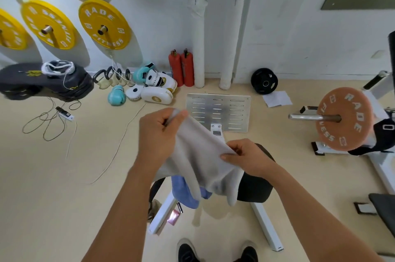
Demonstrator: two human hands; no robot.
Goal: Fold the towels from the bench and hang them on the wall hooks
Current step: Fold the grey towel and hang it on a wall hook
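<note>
folding above the bench [254, 189]: left hand [157, 135] and right hand [245, 157] each pinch the grey towel [201, 161]; blue towel [183, 193] lies beneath. a loose corner grip could drop it.

Operator body, head cam view. Both forearms bare to frame edge; no sleeves, watch or gloves visible. Left hand [157, 133] and right hand [248, 158]: bare, no rings seen. Footwear: two black shoes, left shoe [188, 251] and right shoe [249, 253], each w/ pale sole rim, at bottom of frame below the hands.
</note>
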